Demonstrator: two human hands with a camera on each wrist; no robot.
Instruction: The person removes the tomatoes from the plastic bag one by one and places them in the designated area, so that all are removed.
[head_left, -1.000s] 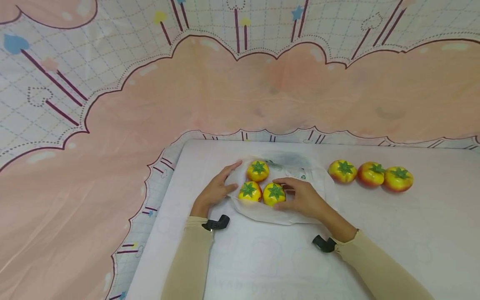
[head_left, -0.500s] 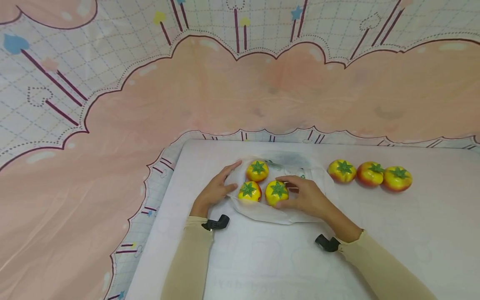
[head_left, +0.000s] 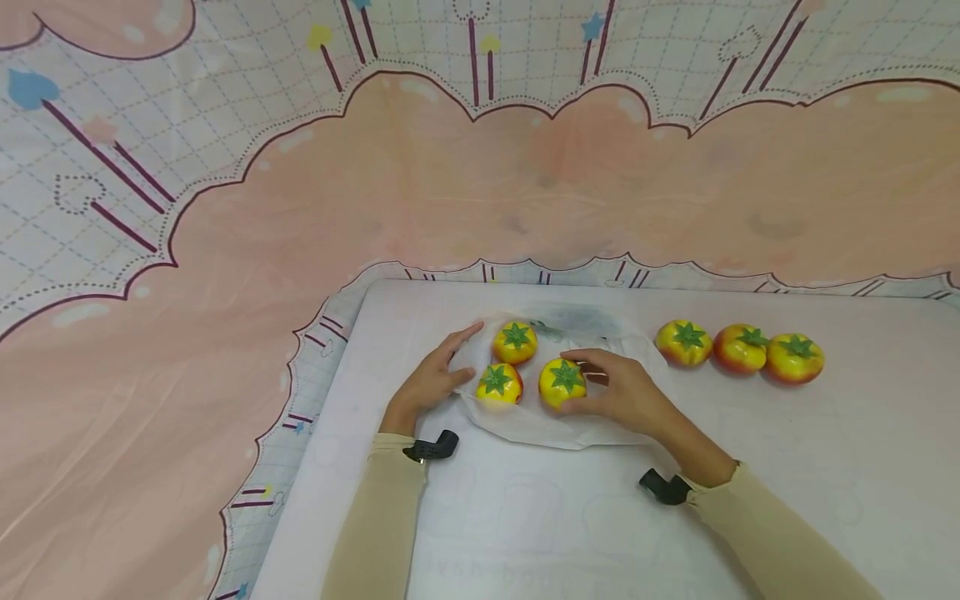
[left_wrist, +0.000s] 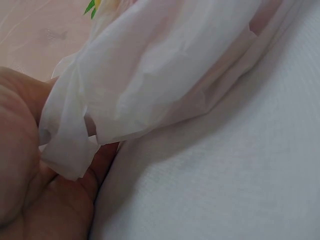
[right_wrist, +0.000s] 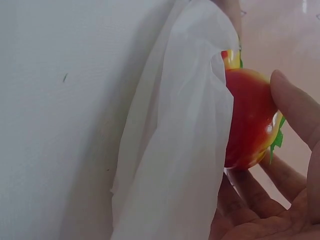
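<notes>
My right hand (head_left: 622, 387) holds a glossy yellow-and-red persimmon (head_left: 562, 382) with a green star-shaped calyx, over a thin white plastic bag (head_left: 517, 429). The right wrist view shows the thumb on one side of this red-bottomed persimmon (right_wrist: 250, 115) and fingers beneath it, while the bag hides part of it. Two more persimmons, one behind (head_left: 514, 342) and one in front (head_left: 499, 383), sit in the bag to the left. My left hand (head_left: 433, 379) rests at the bag's left edge, thumb and fingers spread apart. Thin plastic (left_wrist: 75, 120) crosses its fingers in the left wrist view.
Three similar persimmons stand in a row to the right of the bag: a left one (head_left: 684, 343), a middle one (head_left: 741, 348) and a right one (head_left: 795, 358). The white table (head_left: 525, 517) meets a patterned pink cloth (head_left: 525, 183) at its back and left.
My right hand has moved a little to the right with its persimmon, widening the gap to the other two in the bag. The left hand has stayed in place.
</notes>
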